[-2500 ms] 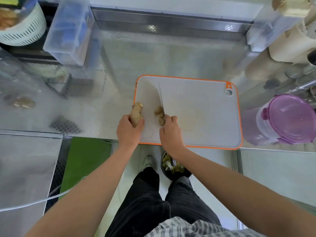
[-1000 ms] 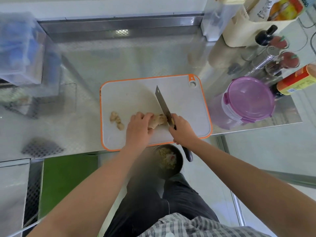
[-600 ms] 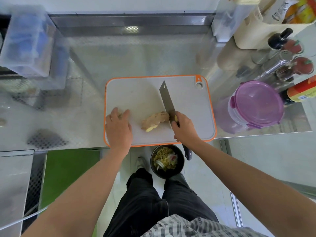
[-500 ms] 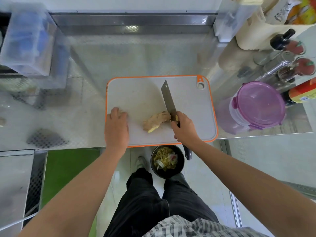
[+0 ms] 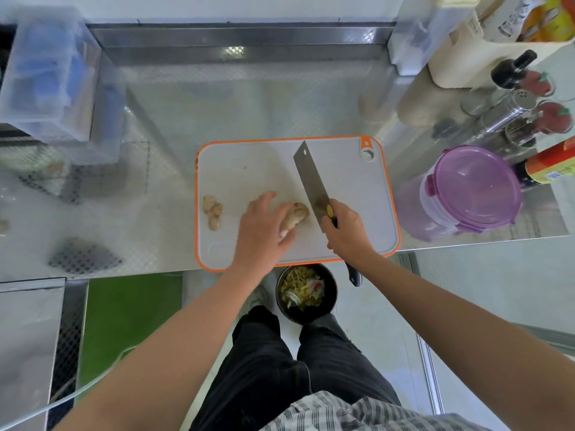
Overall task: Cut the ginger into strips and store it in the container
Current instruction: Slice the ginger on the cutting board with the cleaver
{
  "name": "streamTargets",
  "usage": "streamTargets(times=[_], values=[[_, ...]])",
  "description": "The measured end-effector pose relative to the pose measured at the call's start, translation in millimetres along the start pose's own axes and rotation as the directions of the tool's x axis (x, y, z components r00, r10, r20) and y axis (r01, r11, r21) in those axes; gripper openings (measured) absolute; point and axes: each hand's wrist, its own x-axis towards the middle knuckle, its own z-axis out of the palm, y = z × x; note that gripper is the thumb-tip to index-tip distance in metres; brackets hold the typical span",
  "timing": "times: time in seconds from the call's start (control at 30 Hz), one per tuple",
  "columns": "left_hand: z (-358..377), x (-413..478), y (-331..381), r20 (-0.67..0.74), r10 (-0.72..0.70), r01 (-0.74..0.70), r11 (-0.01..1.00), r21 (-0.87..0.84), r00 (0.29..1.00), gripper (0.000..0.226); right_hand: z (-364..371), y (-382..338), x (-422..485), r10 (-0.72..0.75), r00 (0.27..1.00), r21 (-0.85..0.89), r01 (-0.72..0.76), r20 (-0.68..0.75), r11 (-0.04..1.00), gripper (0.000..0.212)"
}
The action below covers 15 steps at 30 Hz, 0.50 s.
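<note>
A white cutting board with an orange rim lies on the steel counter. On it sits a large ginger piece, and my left hand lies over its near end with fingers spread and relaxed. Smaller ginger chunks rest near the board's left edge. My right hand grips the handle of a cleaver, whose blade stands just right of the ginger, pointing away from me. A purple-lidded container stands right of the board.
A dark bowl of scraps sits on the floor below the counter edge. Bottles, a shaker and a beige holder crowd the back right. Clear plastic boxes stand at the back left. A green mat lies on the floor.
My left hand left the small chunks at the board's left edge and moved right onto the large ginger piece. The cleaver and my right hand have stayed beside the ginger.
</note>
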Motion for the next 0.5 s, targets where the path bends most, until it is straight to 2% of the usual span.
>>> streamTargets(times=[0.1,0.2,0.37,0.5], values=[[8,3,19,0.077,0.085,-0.089,0.995,0.046,0.993,0.049,-7,6,-7,0.023,1.000,-0.024,-0.023,0.019,0.999,0.009],[9,4,19,0.028,0.049,-0.049,0.999,-0.017,0.998,0.048,-14,11,-12,0.008,0.998,-0.058,-0.004,0.060,0.998,0.008],[9,2,18,-0.009,0.056,-0.056,0.997,-0.050,0.998,0.044,-27,6,-13,-0.073,0.997,-0.037,0.073,-0.003,0.997,0.013],[13,4,20,-0.027,0.019,-0.021,0.997,-0.075,0.999,0.033,-32,1,-12,-0.142,0.987,-0.140,0.151,0.070,0.979,0.008]])
